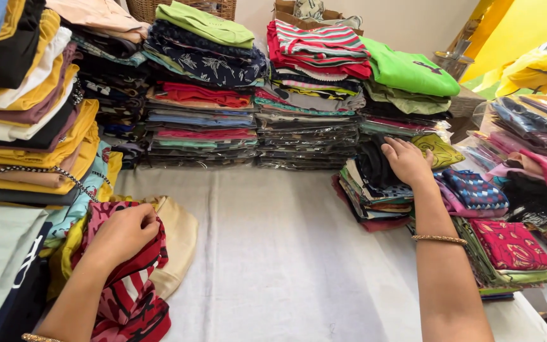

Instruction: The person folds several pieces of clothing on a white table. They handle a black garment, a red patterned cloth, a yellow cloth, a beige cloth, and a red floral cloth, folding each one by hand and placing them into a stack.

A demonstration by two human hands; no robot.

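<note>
- Under the left hand (pixel 125 231), fingers clenched on a red, black and white patterned garment (pixel 131 297), bunching it to keep hold.
- Right hand (pixel 406 161) presses flat, fingers released, steadying a short stack of folded clothes (pixel 375 199) on the white surface (pixel 273 253).

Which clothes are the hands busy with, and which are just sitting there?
Busy with:
- left hand gripping the red patterned cloth
- right hand on the dark folded garment atop a short pile

Just sitting there:
- green shirt
- striped shirt
- yellow stack
- wicker basket
- white table cover
</note>
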